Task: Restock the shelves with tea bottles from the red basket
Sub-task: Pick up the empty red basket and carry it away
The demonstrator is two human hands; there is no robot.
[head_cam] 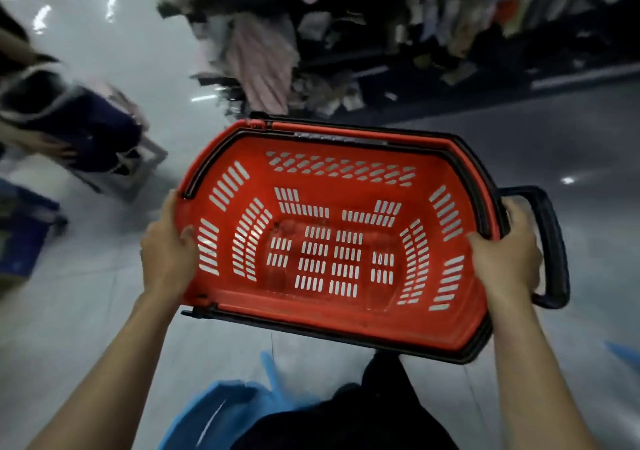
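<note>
I hold the red basket point(346, 325) in the air in front of me, over a grey floor. It is a slotted plastic basket with black folded handles along its rim and a black grip point(554, 241) sticking out at its right end. Nothing lies inside it; no tea bottle is in view. My left hand point(168, 252) grips the left rim, thumb inside the wall. At the right rim, my right hand point(507, 255) curls its fingers over the edge beside the black grip.
A dark shelf rack point(415, 34) full of blurred packaged goods stands ahead. Another person point(52, 110) in dark clothes stands at the left by a low frame. A blue crate point(24, 231) sits at the far left. The picture is motion-blurred.
</note>
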